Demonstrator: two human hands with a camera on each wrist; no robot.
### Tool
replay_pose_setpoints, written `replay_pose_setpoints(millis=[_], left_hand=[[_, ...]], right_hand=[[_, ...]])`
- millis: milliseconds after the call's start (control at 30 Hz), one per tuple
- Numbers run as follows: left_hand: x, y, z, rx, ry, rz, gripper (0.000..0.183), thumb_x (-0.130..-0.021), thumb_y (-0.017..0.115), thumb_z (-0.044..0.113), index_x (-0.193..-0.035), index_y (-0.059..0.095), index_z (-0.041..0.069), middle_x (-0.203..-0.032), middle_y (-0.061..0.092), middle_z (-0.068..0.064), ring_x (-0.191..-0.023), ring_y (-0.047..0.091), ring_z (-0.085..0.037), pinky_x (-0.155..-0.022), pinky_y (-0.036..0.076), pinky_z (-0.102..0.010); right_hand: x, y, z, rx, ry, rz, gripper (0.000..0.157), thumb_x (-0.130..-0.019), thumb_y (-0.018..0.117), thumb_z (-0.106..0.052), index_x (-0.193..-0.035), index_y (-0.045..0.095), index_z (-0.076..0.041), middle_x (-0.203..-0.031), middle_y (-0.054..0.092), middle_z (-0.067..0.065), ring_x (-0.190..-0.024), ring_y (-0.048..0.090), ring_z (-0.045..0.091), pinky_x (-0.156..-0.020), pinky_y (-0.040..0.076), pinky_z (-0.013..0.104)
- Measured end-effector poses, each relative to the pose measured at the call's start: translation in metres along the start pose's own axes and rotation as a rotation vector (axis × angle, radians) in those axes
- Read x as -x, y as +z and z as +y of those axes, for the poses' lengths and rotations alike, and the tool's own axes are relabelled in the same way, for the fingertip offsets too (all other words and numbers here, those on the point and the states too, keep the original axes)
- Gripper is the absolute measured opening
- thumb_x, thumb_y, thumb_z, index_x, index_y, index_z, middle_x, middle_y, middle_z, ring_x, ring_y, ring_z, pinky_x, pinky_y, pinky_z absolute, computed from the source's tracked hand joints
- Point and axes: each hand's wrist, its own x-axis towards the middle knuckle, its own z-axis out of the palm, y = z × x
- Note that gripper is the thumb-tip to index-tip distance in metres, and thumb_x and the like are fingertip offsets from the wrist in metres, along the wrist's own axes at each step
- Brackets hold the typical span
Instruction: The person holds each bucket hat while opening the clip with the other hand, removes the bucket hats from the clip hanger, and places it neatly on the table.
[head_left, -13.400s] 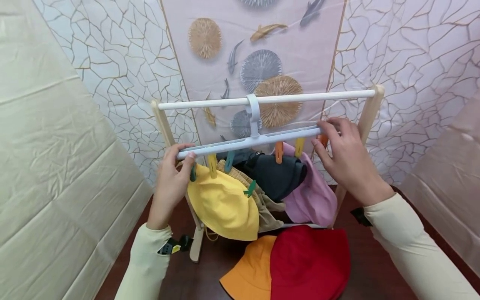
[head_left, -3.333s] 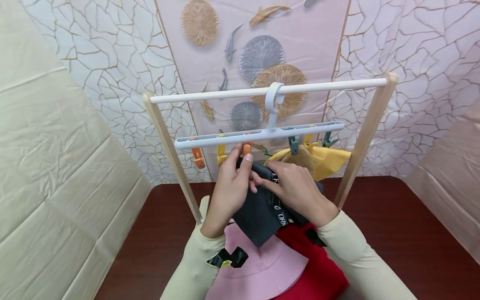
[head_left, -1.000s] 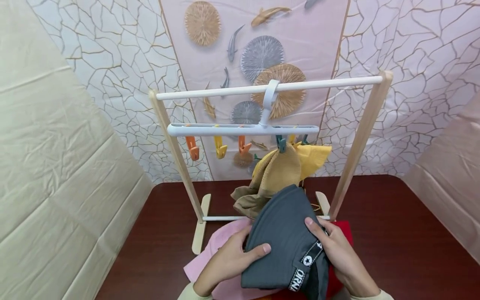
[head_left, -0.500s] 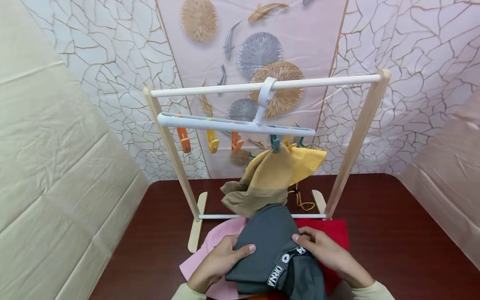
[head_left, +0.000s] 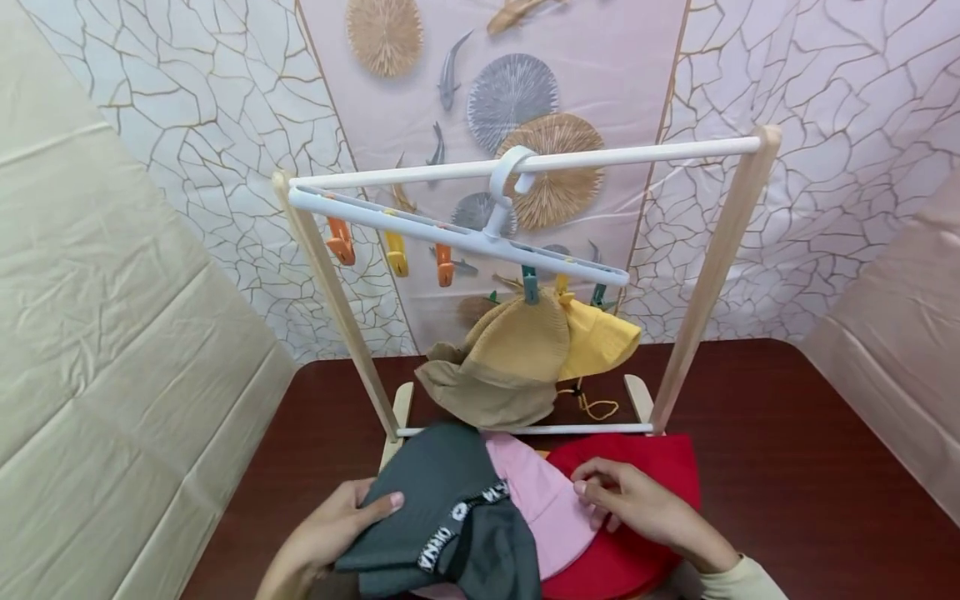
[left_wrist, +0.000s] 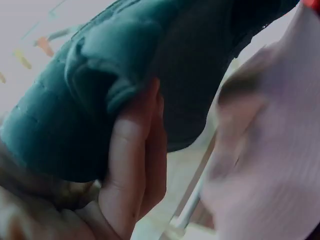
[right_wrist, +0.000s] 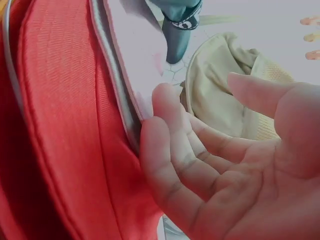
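Note:
My left hand (head_left: 330, 529) grips a dark grey bucket hat (head_left: 438, 492) by its brim, thumb on top; a black band with white lettering crosses the hat. In the left wrist view fingers (left_wrist: 130, 160) lie against the same hat (left_wrist: 65, 115), which looks teal there. My right hand (head_left: 637, 504) is over the edge of a pink hat (head_left: 551, 517). From the right wrist, its loosely bent fingers (right_wrist: 172, 170) are at the pink brim (right_wrist: 137, 55), thumb apart, pinching nothing. Beneath the pink hat lies a red hat (head_left: 645, 458).
A pale blue hanger (head_left: 480, 242) hangs tilted from the white rod (head_left: 637, 156) of a wooden rack. Its left side carries bare orange and yellow clips (head_left: 396, 254). On its right side are clipped a tan hat (head_left: 502, 392) and a yellow hat (head_left: 600, 337).
The dark grey hat, earlier up at the hanger, came down into both hands. Now my right hand has let go and my left hand has carried it leftward, uncovering the pink hat. The hanger has turned.

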Motion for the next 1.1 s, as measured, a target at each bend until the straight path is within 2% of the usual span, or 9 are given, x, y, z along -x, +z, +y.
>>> replay_pose_setpoints(millis=[133,233,400,500,600,733,867,1000,1100], left_hand=[[-0.004,-0.014,-0.001,-0.026,0.035,0.106,0.041,-0.103,0.056,0.027,-0.122,0.055,-0.009,-0.095,0.073,-0.010,-0.082,0.071,-0.018,-0.072,0.058,-0.033],[-0.020,-0.019,-0.001,-0.075,0.067,0.134,0.043,-0.102,0.056,0.029,-0.124,0.054,-0.008,-0.095,0.073,-0.009,-0.081,0.071,-0.017,-0.074,0.058,-0.033],[-0.049,-0.032,0.003,-0.218,0.100,0.167,0.046,-0.100,0.061,0.028,-0.128,0.054,-0.008,-0.092,0.071,-0.010,-0.075,0.070,-0.015,-0.070,0.056,-0.029],[-0.061,-0.038,0.009,-0.326,0.133,0.263,0.044,-0.097,0.066,0.028,-0.125,0.058,-0.006,-0.088,0.070,-0.009,-0.070,0.068,-0.014,-0.064,0.055,-0.028],[-0.070,-0.040,0.015,-0.465,0.162,0.409,0.039,-0.094,0.070,0.029,-0.119,0.065,0.000,-0.087,0.070,-0.007,-0.069,0.064,-0.014,-0.062,0.052,-0.027],[-0.075,-0.030,0.014,-0.728,0.170,0.628,0.036,-0.091,0.073,0.037,-0.114,0.071,0.010,-0.095,0.072,-0.007,-0.076,0.065,-0.018,-0.067,0.052,-0.035],[-0.070,-0.012,0.006,-1.031,0.180,0.793,0.044,-0.088,0.075,0.042,-0.112,0.070,0.005,-0.097,0.072,-0.015,-0.081,0.069,-0.033,-0.067,0.055,-0.051],[-0.063,0.007,0.001,-1.245,0.238,0.830,0.042,-0.086,0.078,0.034,-0.108,0.069,-0.002,-0.096,0.065,-0.020,-0.085,0.064,-0.040,-0.064,0.053,-0.055],[-0.058,0.024,0.002,-1.335,0.312,0.767,0.037,-0.087,0.077,0.028,-0.111,0.069,0.002,-0.103,0.063,-0.018,-0.092,0.061,-0.038,-0.067,0.053,-0.054]], right_hand=[[0.002,-0.001,0.001,0.013,-0.003,0.014,0.031,-0.101,0.058,-0.019,-0.116,0.057,0.008,-0.081,0.066,0.015,-0.067,0.067,0.022,-0.056,0.055,0.034],[0.003,-0.003,0.002,0.027,0.008,0.034,0.030,-0.102,0.057,-0.019,-0.116,0.058,0.008,-0.080,0.065,0.014,-0.066,0.066,0.021,-0.056,0.055,0.034],[0.001,-0.002,0.002,0.036,0.006,0.034,0.031,-0.102,0.057,-0.019,-0.114,0.060,0.009,-0.077,0.065,0.013,-0.065,0.065,0.020,-0.055,0.055,0.033],[-0.001,0.000,0.004,0.040,-0.005,0.029,0.030,-0.102,0.058,-0.019,-0.114,0.060,0.008,-0.077,0.064,0.013,-0.063,0.064,0.019,-0.055,0.055,0.033],[-0.001,0.001,0.007,0.049,-0.006,0.031,0.028,-0.102,0.057,-0.019,-0.114,0.061,0.006,-0.076,0.062,0.012,-0.062,0.062,0.018,-0.054,0.054,0.033],[0.000,0.002,0.012,0.055,-0.015,0.035,0.025,-0.102,0.057,-0.019,-0.113,0.062,0.004,-0.073,0.061,0.012,-0.060,0.061,0.016,-0.052,0.054,0.033],[0.000,0.002,0.012,0.059,-0.038,0.041,0.025,-0.102,0.057,-0.018,-0.112,0.062,0.004,-0.071,0.061,0.012,-0.059,0.060,0.015,-0.052,0.054,0.033],[0.001,0.001,0.011,0.066,-0.044,0.049,0.026,-0.101,0.058,-0.019,-0.112,0.062,0.004,-0.071,0.061,0.012,-0.057,0.059,0.014,-0.052,0.053,0.032],[0.002,0.001,0.010,0.068,-0.048,0.053,0.025,-0.101,0.058,-0.019,-0.112,0.062,0.004,-0.071,0.060,0.012,-0.057,0.059,0.014,-0.052,0.053,0.032]])
